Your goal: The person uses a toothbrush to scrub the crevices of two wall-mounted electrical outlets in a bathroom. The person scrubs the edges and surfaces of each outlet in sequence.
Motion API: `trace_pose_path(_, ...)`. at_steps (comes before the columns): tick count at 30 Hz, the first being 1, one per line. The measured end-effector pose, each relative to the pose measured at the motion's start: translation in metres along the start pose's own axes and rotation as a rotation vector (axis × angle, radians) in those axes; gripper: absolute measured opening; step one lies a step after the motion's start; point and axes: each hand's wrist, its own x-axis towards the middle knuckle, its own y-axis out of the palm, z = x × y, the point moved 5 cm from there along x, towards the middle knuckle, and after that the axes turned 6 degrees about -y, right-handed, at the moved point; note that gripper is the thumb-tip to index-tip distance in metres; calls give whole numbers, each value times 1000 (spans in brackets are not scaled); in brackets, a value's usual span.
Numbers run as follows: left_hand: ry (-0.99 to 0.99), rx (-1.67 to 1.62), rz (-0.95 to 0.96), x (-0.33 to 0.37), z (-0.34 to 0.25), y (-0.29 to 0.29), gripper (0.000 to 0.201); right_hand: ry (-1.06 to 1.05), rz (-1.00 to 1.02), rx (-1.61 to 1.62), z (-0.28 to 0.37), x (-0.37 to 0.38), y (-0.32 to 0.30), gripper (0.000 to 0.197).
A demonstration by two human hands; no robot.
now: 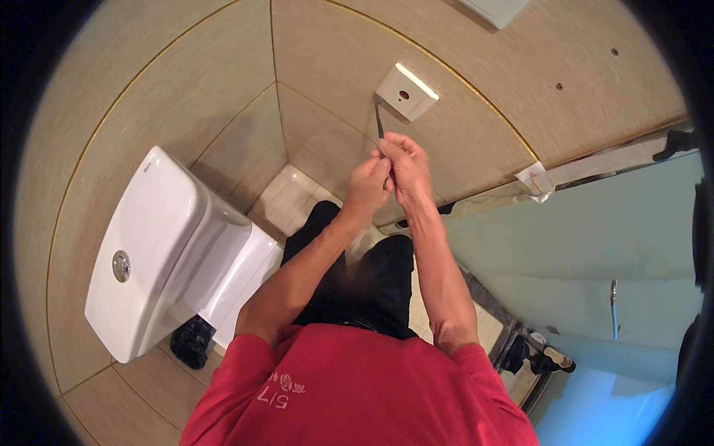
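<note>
A thin dark rod-like tool [380, 125] sticks up out of my closed fingers. Its upper end lies at the lower left edge of a square white wall plate [416, 89] with a small dark reddish oval in it; whether they touch I cannot tell. My right hand [409, 168] pinches the tool near its middle, thumb and fingers pressed together. Just left of it and touching it, my left hand [364, 190] closes round the lower part. The tool's lower end is mostly hidden by my fingers, so its exact kind does not show.
On the left stands a white toilet [149, 223] with a round flush button, a dark bundle [191, 342] beside its base. A pale green glass door [580, 238] with a metal handle [614, 308] is at right. Shoes [547, 357] lie low by the door. Beige tiled walls meet behind.
</note>
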Motion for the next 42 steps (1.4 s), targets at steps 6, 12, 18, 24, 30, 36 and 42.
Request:
trace_pose_path(6, 135, 134, -9, 10, -3, -12, 27, -10, 11, -2, -1, 5, 9, 23)
trace_pose_path(12, 263, 199, -7, 12, -18, -14, 26, -70, 28, 19, 1, 10, 17, 21)
trace_pose_path(18, 304, 271, -63, 12, -16, -24, 25, -78, 33, -44, -2, 6, 20, 17)
trace_pose_path(24, 350, 311, -65, 10, -24, -26, 24, -120, 43, -10, -1, 7, 25, 12)
trace_pose_path(30, 388, 376, -78, 11, -28, -22, 24, -146, 37, -31, 10, 5, 26, 13)
trace_pose_path(36, 346, 303, -44, 9, -21, -22, 26, -146, 15, -18, 4, 2, 24, 13)
trace_pose_path(42, 424, 385, -25, 3, -49, 0, 25, -236, 37, -31, 39, 2, 26, 13)
